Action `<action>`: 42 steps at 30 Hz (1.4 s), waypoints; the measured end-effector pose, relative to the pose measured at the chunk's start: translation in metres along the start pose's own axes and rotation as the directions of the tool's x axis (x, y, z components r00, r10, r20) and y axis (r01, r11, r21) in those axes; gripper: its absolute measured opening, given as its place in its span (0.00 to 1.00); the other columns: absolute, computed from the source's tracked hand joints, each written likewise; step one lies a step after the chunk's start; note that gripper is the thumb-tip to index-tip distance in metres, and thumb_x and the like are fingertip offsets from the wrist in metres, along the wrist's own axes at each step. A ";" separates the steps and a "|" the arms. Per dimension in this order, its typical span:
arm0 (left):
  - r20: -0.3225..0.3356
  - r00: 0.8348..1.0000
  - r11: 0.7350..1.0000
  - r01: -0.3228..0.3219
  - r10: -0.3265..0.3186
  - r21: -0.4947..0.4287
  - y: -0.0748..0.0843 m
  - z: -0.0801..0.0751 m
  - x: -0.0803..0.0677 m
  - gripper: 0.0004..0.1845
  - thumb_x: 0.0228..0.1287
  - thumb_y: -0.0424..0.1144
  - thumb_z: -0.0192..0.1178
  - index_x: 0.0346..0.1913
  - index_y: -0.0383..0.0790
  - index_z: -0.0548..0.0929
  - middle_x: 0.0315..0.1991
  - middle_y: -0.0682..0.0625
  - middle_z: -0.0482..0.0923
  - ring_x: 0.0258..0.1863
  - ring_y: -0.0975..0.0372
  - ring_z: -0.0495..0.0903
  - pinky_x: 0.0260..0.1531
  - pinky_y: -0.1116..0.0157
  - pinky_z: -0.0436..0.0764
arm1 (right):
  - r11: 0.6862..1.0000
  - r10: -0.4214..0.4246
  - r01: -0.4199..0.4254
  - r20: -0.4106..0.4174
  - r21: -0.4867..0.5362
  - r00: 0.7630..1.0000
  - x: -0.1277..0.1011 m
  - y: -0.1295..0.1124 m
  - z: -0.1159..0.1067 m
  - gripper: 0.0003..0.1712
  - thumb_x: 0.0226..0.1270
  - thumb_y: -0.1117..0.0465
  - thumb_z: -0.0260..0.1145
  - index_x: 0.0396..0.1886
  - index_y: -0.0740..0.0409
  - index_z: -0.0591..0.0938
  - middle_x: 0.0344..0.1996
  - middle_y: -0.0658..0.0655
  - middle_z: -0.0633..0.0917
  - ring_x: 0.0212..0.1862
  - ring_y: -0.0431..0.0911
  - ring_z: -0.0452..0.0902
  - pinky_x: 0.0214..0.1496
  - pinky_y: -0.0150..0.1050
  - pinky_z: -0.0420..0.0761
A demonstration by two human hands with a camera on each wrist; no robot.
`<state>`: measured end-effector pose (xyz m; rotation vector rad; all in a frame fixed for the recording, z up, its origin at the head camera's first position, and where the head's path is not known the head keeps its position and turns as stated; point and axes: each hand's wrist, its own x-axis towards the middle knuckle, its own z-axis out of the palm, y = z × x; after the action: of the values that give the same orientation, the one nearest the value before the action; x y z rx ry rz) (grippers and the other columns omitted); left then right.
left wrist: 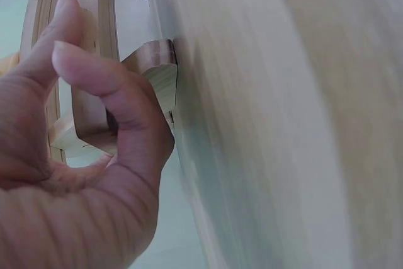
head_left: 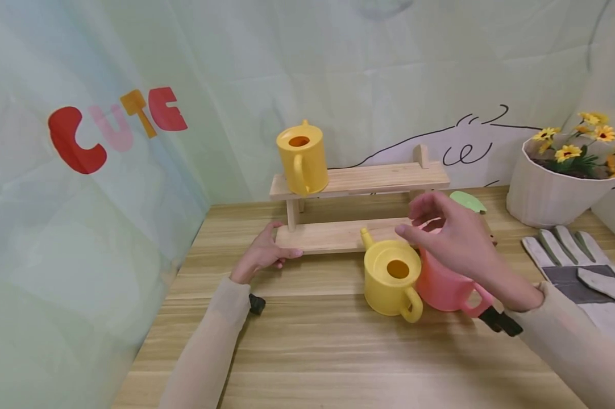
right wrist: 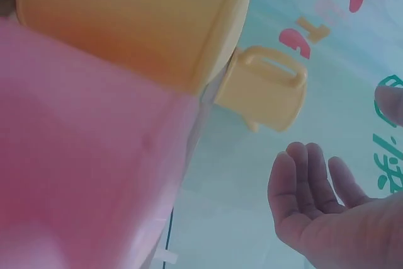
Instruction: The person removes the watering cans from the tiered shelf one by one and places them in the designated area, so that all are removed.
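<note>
My left hand [head_left: 264, 250] grips the left end of a two-tier wooden shelf [head_left: 333, 236], thumb and fingers around the lower board's end [left wrist: 94, 118] in the left wrist view. Raised over the pink watering can [head_left: 443, 287], my right hand [head_left: 453, 233] has bent, spread fingers and nothing between them. It hides the can's top and the lower board's right end. A yellow watering can [head_left: 381, 289] stands beside the pink one on the table, spout towards the shelf. Another yellow watering can [head_left: 310, 167] sits on the upper tier's left end, its handle facing me.
At the back right stands a white pot [head_left: 548, 190] of yellow flowers. Work gloves [head_left: 589, 272] lie in front of it. A green leaf-shaped piece [head_left: 467, 201] shows behind my right hand. A printed cloth [head_left: 225, 85] hangs along the table's back and left.
</note>
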<state>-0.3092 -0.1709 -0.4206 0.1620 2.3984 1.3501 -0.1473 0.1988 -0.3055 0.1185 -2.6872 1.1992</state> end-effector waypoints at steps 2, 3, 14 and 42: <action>0.001 1.000 1.000 0.002 -0.002 -0.002 0.000 0.000 0.000 0.59 0.66 0.40 0.80 0.88 0.41 0.49 0.23 0.53 0.74 0.17 0.67 0.73 0.24 0.71 0.81 | 1.000 -0.006 0.006 0.008 0.015 1.000 0.007 -0.002 0.000 0.27 0.74 0.45 0.76 0.59 0.58 0.80 0.52 0.59 0.87 0.54 0.51 0.84 0.51 0.22 0.79; 0.001 1.000 1.000 0.001 -0.001 -0.003 0.000 0.000 0.000 0.59 0.66 0.40 0.80 0.88 0.41 0.49 0.23 0.53 0.74 0.17 0.67 0.73 0.24 0.71 0.80 | 1.000 -0.012 0.012 0.008 0.024 1.000 0.010 -0.003 0.000 0.28 0.74 0.45 0.76 0.60 0.58 0.80 0.52 0.59 0.86 0.54 0.51 0.84 0.50 0.21 0.79; -0.003 1.000 1.000 -0.007 0.007 -0.003 -0.001 -0.002 0.000 0.59 0.65 0.40 0.80 0.88 0.40 0.49 0.24 0.52 0.74 0.17 0.66 0.73 0.24 0.71 0.80 | 0.994 -0.047 0.047 -0.004 0.102 0.999 0.039 -0.020 0.005 0.28 0.74 0.45 0.76 0.62 0.57 0.79 0.53 0.58 0.86 0.55 0.50 0.83 0.58 0.30 0.81; -0.007 1.000 1.000 0.010 -0.010 -0.002 -0.001 0.001 0.001 0.59 0.65 0.41 0.81 0.88 0.42 0.51 0.24 0.52 0.74 0.17 0.66 0.73 0.24 0.70 0.80 | 0.974 -0.092 0.077 0.059 0.214 0.994 0.102 -0.074 0.064 0.28 0.71 0.52 0.77 0.61 0.62 0.79 0.53 0.61 0.86 0.56 0.53 0.83 0.58 0.45 0.82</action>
<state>-0.3098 -0.1705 -0.4220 0.1446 2.3999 1.3503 -0.2451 0.1028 -0.2715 0.3074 -2.5741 1.4761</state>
